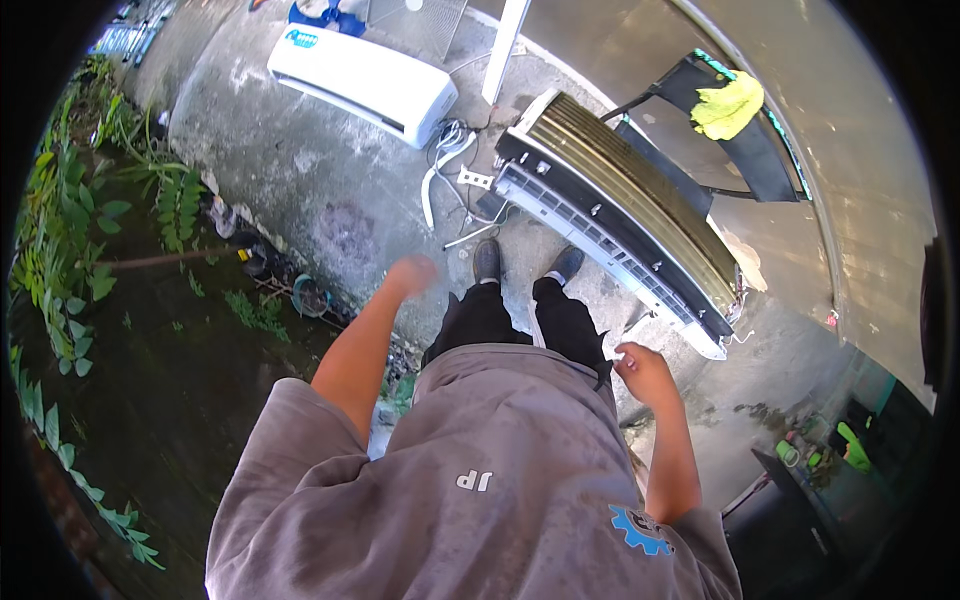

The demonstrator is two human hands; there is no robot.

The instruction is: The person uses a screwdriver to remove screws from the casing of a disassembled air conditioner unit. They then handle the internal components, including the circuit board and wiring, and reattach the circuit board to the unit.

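My left hand [410,276] hangs out to the left of my legs, blurred, its fingers too smeared to read. My right hand [636,362] is beside my right hip with fingers curled, around something small that I cannot make out. Just beyond my shoes [486,262] lies an opened air conditioner indoor unit [615,225], its metal fins and long slotted plastic body showing. A white cover [360,85] rests farther forward on the left, with cords [450,140], white strips and a small white plate [475,178] between the two.
A drop with dark water and plants [100,300] borders the concrete walkway [250,140] on the left. A curved metal wall [830,120] runs along the right, near a black frame [740,160] with a yellow cloth [727,105]. Green items [850,445] sit at lower right.
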